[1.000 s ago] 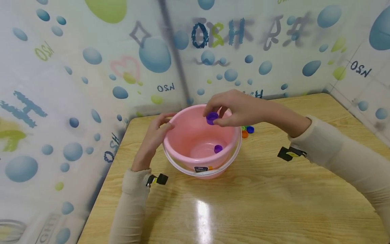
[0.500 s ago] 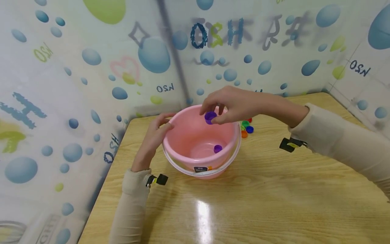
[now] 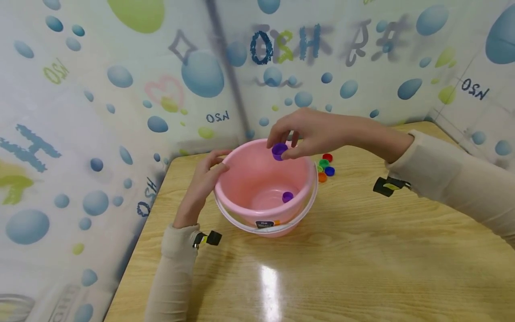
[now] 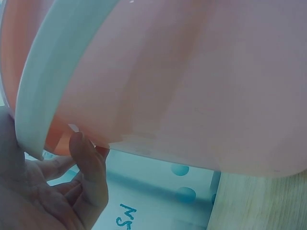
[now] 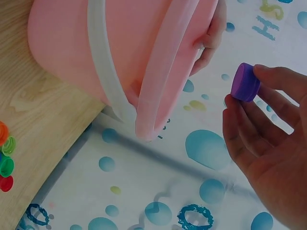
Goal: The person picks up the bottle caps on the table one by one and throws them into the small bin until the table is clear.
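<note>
In the head view, my right hand (image 3: 310, 132) pinches a purple bottle cap (image 3: 279, 152) between thumb and fingers above the pink bucket (image 3: 237, 203). The right wrist view shows the held cap (image 5: 245, 82) from the side, apart from the rim. Inside the bucket, on its bottom, lies another purple cap (image 3: 287, 197). My left hand (image 3: 203, 179) holds the bucket's left rim; in the left wrist view its fingers (image 4: 91, 167) are close to the bucket wall, partly hidden behind it.
Right of the bucket, several loose caps lie on the wooden table: orange (image 3: 322, 177), blue (image 3: 329, 171), green (image 3: 324, 163), red (image 3: 327, 157) and light green. The bucket's white handle (image 3: 249, 228) hangs down in front. A patterned curtain (image 3: 257, 98) surrounds the table's back and sides.
My right hand has risen slightly with the purple cap, uncovering more of the loose caps beyond the bucket. The left hand and bucket stay in place.
</note>
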`<state>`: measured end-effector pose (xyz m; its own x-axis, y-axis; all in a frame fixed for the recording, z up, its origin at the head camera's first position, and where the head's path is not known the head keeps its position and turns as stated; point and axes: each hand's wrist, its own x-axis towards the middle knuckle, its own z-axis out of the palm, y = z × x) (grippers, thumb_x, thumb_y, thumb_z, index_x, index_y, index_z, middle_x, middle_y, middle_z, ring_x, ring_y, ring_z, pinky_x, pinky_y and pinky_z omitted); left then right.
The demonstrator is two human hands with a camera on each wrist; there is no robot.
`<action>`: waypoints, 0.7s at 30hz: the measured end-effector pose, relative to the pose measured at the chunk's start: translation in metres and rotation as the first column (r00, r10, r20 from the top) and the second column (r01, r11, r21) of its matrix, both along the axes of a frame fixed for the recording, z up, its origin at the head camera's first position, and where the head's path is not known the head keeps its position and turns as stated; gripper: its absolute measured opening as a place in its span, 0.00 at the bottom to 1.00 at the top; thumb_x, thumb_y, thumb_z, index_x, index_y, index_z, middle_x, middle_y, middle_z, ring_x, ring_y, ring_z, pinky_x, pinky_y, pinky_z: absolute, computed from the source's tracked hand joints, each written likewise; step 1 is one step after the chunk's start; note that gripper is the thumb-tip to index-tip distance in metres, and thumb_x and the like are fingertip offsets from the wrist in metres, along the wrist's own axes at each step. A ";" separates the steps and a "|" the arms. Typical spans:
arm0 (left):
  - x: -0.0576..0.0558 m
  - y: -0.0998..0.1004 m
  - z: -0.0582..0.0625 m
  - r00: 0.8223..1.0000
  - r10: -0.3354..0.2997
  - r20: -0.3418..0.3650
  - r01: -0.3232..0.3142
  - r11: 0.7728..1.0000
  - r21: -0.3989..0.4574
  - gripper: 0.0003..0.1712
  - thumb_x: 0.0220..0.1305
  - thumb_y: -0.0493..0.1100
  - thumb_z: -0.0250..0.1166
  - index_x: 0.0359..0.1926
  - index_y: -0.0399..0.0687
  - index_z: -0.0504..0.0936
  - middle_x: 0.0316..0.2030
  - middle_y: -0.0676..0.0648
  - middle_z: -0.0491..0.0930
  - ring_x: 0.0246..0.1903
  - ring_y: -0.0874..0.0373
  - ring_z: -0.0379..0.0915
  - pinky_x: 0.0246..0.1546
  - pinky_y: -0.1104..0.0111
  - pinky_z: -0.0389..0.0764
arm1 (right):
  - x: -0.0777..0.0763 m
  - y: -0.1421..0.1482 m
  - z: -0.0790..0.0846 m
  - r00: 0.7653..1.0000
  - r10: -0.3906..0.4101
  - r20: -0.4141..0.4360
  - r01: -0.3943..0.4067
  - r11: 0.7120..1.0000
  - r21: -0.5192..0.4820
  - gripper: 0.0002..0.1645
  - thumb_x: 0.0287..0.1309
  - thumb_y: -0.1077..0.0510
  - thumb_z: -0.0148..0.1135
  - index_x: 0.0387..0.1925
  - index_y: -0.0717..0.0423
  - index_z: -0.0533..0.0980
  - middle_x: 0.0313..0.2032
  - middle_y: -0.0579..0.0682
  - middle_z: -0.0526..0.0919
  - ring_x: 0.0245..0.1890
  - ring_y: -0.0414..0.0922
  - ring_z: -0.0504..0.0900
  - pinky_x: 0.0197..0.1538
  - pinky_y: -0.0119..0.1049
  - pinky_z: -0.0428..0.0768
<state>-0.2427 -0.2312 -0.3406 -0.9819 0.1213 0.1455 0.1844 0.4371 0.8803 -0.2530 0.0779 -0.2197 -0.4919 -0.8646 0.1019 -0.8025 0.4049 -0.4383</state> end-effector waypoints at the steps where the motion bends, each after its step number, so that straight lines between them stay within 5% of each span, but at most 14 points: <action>1: 0.000 0.000 0.000 1.000 0.000 0.000 0.000 1.000 0.001 0.21 0.66 0.46 0.56 0.60 0.57 0.75 0.48 0.40 0.76 0.34 0.51 0.80 0.33 0.67 0.82 | 0.000 -0.001 0.000 1.000 0.001 0.001 -0.001 1.000 0.001 0.17 0.56 0.55 0.67 0.48 0.45 0.79 0.43 0.37 0.83 0.44 0.34 0.81 0.45 0.32 0.82; 12: 0.003 0.001 0.002 1.000 0.005 0.026 -0.005 1.000 0.014 0.21 0.67 0.46 0.55 0.60 0.58 0.75 0.49 0.40 0.76 0.33 0.51 0.80 0.33 0.68 0.82 | 0.002 -0.007 -0.003 1.000 0.022 -0.007 -0.023 0.999 -0.026 0.17 0.55 0.55 0.68 0.48 0.46 0.80 0.44 0.38 0.83 0.43 0.34 0.81 0.45 0.31 0.82; 21: 0.016 0.011 0.020 0.999 0.007 0.036 -0.007 1.000 -0.003 0.22 0.66 0.41 0.54 0.61 0.47 0.73 0.49 0.37 0.75 0.33 0.51 0.80 0.32 0.69 0.81 | 0.001 -0.009 -0.006 0.998 0.057 -0.008 -0.057 0.998 -0.021 0.18 0.54 0.59 0.67 0.49 0.49 0.80 0.46 0.42 0.83 0.45 0.37 0.82 0.45 0.37 0.83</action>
